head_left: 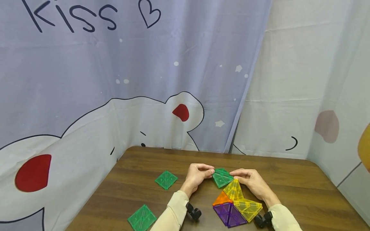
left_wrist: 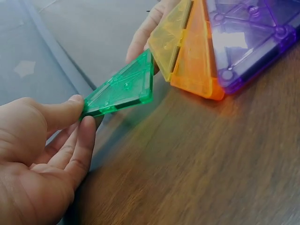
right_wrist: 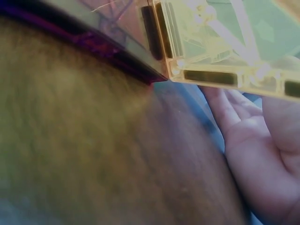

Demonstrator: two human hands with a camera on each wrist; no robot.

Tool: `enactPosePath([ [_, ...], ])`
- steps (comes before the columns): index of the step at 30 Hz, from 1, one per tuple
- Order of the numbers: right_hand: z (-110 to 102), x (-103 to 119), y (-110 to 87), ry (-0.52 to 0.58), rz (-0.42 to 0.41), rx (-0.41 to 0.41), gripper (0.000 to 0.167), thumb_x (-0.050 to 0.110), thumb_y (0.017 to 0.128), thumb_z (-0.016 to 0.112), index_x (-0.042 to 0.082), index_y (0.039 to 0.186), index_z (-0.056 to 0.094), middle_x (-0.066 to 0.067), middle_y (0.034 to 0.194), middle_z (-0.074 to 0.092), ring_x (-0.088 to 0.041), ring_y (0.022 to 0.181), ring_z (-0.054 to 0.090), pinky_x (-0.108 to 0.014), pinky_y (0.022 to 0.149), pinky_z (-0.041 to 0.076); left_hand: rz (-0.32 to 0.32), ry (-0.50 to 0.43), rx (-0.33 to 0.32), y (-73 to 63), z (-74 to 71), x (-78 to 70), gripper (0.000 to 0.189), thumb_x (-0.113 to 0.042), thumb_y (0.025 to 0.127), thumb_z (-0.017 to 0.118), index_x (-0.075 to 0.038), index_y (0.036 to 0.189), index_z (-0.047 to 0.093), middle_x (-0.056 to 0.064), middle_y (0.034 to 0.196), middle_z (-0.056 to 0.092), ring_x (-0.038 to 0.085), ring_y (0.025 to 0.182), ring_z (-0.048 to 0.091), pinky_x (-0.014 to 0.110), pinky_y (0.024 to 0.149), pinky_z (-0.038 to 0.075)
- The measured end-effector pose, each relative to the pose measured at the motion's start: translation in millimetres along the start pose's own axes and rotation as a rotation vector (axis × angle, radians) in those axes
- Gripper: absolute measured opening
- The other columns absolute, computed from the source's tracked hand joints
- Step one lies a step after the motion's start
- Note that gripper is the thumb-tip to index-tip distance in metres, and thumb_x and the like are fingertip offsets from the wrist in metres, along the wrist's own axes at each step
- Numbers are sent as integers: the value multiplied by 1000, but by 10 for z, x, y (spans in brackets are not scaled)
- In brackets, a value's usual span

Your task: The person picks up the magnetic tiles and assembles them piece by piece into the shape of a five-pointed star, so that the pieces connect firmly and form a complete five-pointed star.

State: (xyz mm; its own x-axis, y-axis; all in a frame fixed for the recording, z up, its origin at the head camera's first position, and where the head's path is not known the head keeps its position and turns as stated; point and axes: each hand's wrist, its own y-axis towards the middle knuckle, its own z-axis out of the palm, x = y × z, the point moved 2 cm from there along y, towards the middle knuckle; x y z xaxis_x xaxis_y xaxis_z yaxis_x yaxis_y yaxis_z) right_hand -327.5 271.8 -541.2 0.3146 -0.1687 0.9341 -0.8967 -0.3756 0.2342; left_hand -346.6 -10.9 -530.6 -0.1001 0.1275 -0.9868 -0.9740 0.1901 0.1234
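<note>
In the head view, a translucent green magnetic tile (head_left: 222, 178) is held above the table between both hands. My left hand (head_left: 196, 175) pinches its left corner between thumb and fingers, plain in the left wrist view too. My right hand (head_left: 254, 183) has thumb and forefinger at its right corner, right by the tip of an upper yellow tile (head_left: 234, 191). That tile belongs to a joined group with an orange tile (head_left: 222, 199), purple tiles (head_left: 229, 214) and another yellow piece (head_left: 248, 208). In the right wrist view, a yellow tile hides the right fingertips.
Two more green tile pieces lie on the wooden table (head_left: 110, 199) to the left: one farther back (head_left: 166, 179), one nearer (head_left: 142, 218). A printed curtain (head_left: 162, 73) hangs behind the table's back edge. Both wrists wear small black cameras.
</note>
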Motion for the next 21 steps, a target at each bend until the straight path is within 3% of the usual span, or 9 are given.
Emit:
enactPosePath([
  [6, -47, 32, -56, -12, 38, -97, 41, 15, 113, 67, -10, 146, 65, -27, 131, 76, -13, 115, 78, -20, 100, 58, -9, -45, -23, -21, -185, -15, 26, 2, 98, 83, 14, 120, 79, 20, 111, 83, 14, 86, 78, 33, 85, 67],
  [9, -126, 62, -149, 21, 87, -158, 43, 15, 114, 65, -12, 147, 63, -30, 135, 73, -13, 114, 78, -20, 99, 59, -9, -72, -5, -37, -289, -27, 29, 2, 100, 81, 17, 125, 76, 20, 113, 82, 13, 87, 78, 31, 86, 67],
  [14, -218, 87, -354, 111, 150, -213, 46, 12, 116, 62, -19, 149, 56, -30, 141, 69, -11, 116, 76, -22, 100, 60, -13, -84, 76, -95, -411, -35, 29, 5, 102, 76, 19, 127, 73, 19, 114, 82, 11, 90, 78, 30, 87, 66],
  [21, -262, 97, -727, 165, 185, -206, 46, 12, 116, 61, -22, 147, 55, -16, 133, 75, -12, 116, 76, -23, 100, 60, -46, -39, 211, -201, -469, -30, 25, 5, 102, 77, 17, 124, 76, 12, 112, 83, 12, 92, 77, 31, 87, 66],
])
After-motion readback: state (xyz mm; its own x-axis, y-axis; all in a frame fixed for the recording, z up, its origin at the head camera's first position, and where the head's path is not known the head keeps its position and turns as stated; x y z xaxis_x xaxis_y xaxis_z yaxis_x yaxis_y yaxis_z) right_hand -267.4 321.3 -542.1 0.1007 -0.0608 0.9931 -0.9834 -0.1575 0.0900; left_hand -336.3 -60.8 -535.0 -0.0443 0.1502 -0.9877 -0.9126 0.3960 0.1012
